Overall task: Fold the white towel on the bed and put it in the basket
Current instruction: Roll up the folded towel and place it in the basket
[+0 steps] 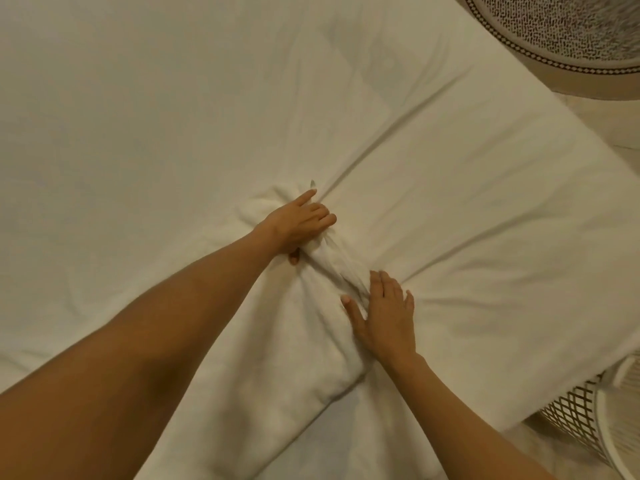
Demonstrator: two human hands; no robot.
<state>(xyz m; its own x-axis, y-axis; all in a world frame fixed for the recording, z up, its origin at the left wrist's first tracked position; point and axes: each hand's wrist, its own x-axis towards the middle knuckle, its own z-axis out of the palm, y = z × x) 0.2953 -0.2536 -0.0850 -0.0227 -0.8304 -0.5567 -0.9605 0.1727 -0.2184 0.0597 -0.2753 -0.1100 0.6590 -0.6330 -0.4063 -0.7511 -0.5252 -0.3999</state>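
The white towel (467, 220) lies spread over the white bed (121, 116), reaching from the middle toward the right edge, bunched into folds at its centre. My left hand (298, 221) is closed on a gathered bunch of the towel near the middle. My right hand (384, 317) lies flat on the towel just below that, fingers apart, pressing on the cloth beside the bunched ridge. A white mesh basket (575, 407) shows at the lower right, beyond the bed's edge, partly covered by the towel's corner.
A round patterned rim of some object (561, 32) sits at the top right, off the bed. The bed's right edge runs diagonally there, with pale floor (609, 119) beside it. The bed's left half is plain sheet.
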